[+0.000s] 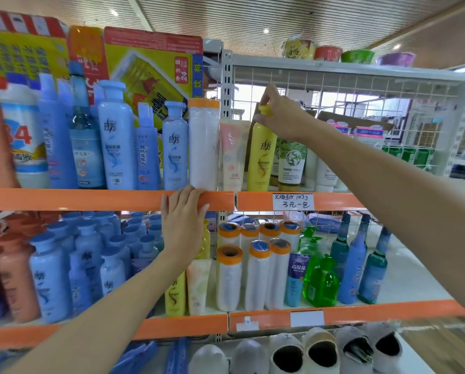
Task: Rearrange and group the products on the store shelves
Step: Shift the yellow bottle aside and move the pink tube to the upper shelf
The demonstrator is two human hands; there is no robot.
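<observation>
Right hand [281, 114] pinches yellow bottle [261, 155] cap; left hand [182, 217] rests flat on shelf edge [91, 199].

"WARM VANILLA" on green-white tube [291, 163], "24" on yellow box [155, 74], "103g" on shelf tag [293, 201]

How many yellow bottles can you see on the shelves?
3. One tall yellow plastic bottle stands on the upper shelf, the right hand gripping its cap. Two stand on the lower shelf: one at the front, one behind the left hand. More may be hidden.
</observation>
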